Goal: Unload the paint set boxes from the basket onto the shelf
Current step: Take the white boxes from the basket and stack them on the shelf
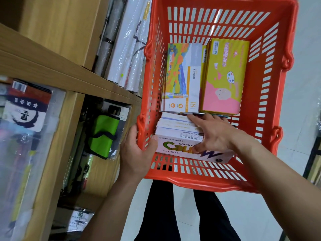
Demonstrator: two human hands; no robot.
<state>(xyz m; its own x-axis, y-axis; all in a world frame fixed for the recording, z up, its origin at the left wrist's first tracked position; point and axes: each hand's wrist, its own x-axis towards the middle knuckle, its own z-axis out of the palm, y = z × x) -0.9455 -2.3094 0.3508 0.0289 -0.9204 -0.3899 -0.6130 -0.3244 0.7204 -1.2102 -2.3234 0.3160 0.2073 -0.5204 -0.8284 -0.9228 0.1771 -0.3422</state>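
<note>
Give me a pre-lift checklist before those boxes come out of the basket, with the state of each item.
1. Basket steadied: ok. The left hand clasps the near-left corner of the orange basket.
2. Hand on target: ok. The right hand lies spread on the upright white boxes.
3. Firm grip: not ok. The fingers are open, not closed around any box.
4. Front box free: cannot tell. The 12 colours box leans on the near wall.
5. Other stacks clear: ok. The yellow-pink box and landscape box lie flat further in.
6. Shelf space: cannot tell. The wooden shelf looks crowded.
</note>
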